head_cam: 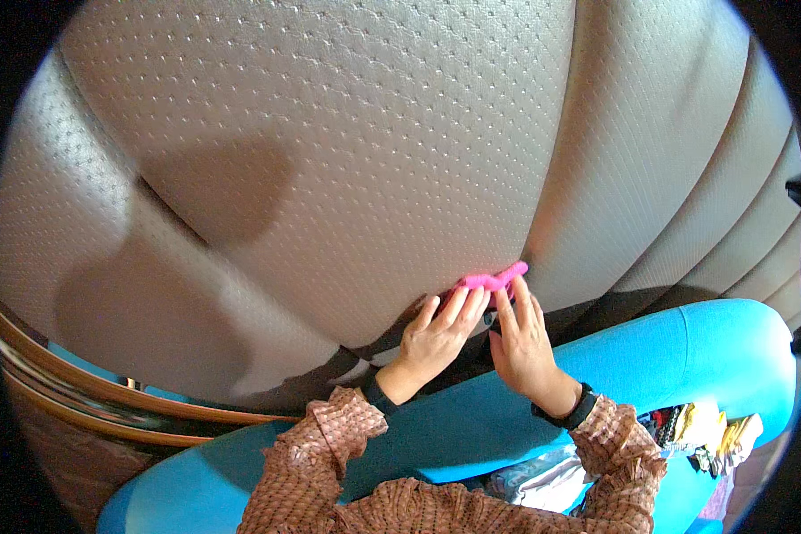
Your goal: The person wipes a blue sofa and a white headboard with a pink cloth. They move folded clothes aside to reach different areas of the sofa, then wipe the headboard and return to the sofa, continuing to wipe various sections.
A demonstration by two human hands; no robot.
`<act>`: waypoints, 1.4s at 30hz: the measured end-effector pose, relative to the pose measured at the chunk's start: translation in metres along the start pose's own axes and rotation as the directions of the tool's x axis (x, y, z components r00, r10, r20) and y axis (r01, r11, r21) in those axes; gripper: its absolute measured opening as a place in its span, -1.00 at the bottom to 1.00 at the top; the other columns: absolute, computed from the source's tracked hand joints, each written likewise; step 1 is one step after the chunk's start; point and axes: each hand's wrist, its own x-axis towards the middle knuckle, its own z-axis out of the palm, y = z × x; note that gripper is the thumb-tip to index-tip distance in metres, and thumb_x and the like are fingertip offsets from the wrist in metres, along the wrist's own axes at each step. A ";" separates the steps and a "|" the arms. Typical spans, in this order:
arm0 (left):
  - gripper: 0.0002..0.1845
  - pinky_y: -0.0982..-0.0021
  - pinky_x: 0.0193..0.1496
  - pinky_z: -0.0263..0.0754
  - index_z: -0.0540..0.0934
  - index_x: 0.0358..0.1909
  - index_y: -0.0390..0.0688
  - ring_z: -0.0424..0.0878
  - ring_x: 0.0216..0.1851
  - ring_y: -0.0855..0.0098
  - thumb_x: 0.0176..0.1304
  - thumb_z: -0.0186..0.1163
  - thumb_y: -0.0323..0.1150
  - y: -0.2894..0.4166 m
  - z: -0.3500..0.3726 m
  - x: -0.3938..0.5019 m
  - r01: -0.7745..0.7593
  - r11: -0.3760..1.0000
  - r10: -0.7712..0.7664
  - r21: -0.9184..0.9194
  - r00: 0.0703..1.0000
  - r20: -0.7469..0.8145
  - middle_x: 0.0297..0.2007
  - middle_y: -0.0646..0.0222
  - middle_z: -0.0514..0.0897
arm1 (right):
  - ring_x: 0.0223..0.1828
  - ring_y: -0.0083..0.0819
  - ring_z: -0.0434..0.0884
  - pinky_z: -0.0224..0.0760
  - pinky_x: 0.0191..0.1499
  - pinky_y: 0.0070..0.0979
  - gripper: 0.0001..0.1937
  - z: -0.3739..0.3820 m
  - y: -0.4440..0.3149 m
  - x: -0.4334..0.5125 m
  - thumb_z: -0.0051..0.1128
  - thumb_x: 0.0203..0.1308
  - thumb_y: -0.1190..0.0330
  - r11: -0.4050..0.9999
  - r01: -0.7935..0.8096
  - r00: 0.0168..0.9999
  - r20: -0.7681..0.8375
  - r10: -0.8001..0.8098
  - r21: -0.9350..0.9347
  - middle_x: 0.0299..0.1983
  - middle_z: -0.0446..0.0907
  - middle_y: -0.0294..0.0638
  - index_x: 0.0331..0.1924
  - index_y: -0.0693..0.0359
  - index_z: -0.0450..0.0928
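Both my hands rest palms down near the front edge of a light grey-brown, dimpled upholstered seat. A bright pink cloth piece lies bunched under and just beyond my fingertips, close to a seam. My left hand touches the pink piece's left part with its fingertips. My right hand reaches it from the right, close beside the left one. The fingers of both hands are fairly straight; whether either pinches the cloth is hidden beneath them. Something dark lies between the hands, too small to tell.
A blue upholstered piece runs in front of me, with folded cloths and a pale cloth beside it. Ribbed upholstery curves at the right. A glossy wooden rim borders the lower left.
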 end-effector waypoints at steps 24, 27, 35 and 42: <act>-0.49 -0.19 0.45 -0.37 0.49 0.24 0.10 0.25 0.36 0.28 0.20 0.19 -0.20 -0.068 -0.038 0.012 0.293 0.956 -0.292 -0.007 0.951 -0.104 0.26 0.49 0.43 | 0.32 -0.14 0.32 0.19 0.33 -0.16 -0.51 -0.004 -0.029 0.061 0.03 0.04 0.37 0.899 0.184 0.862 -0.375 -0.342 -0.397 0.29 0.35 -0.20 0.14 0.20 0.54; -0.52 -0.18 0.45 -0.32 0.51 0.20 0.09 0.28 0.34 0.27 0.19 0.19 -0.21 -0.059 -0.032 -0.013 0.209 0.978 -0.209 0.016 0.978 -0.027 0.24 0.48 0.44 | 0.28 -0.10 0.34 0.24 0.30 -0.15 -0.54 0.011 -0.030 0.052 0.02 0.04 0.31 0.888 0.266 0.861 -0.322 -0.394 -0.375 0.26 0.38 -0.20 0.09 0.20 0.58; -0.62 -0.06 0.47 -0.23 0.57 0.13 0.12 0.29 0.34 0.34 0.26 0.14 -0.22 -0.069 -0.035 -0.074 0.214 0.975 -0.209 0.067 0.975 -0.076 0.25 0.53 0.42 | 0.28 -0.19 0.32 0.18 0.35 -0.14 -0.47 0.033 -0.064 0.036 0.02 0.02 0.24 0.837 0.450 0.857 -0.113 -0.503 -0.312 0.31 0.31 -0.18 0.14 0.20 0.53; -0.60 -0.10 0.47 -0.27 0.56 0.14 -0.01 0.34 0.31 0.18 0.24 0.13 -0.29 -0.118 -0.064 -0.042 0.404 0.915 -0.397 0.001 0.900 -0.178 0.19 0.37 0.50 | 0.26 -0.20 0.36 0.20 0.29 -0.16 -0.51 0.009 -0.095 0.084 0.02 0.04 0.20 0.833 0.437 0.808 -0.259 -0.529 -0.339 0.28 0.38 -0.27 0.09 0.15 0.58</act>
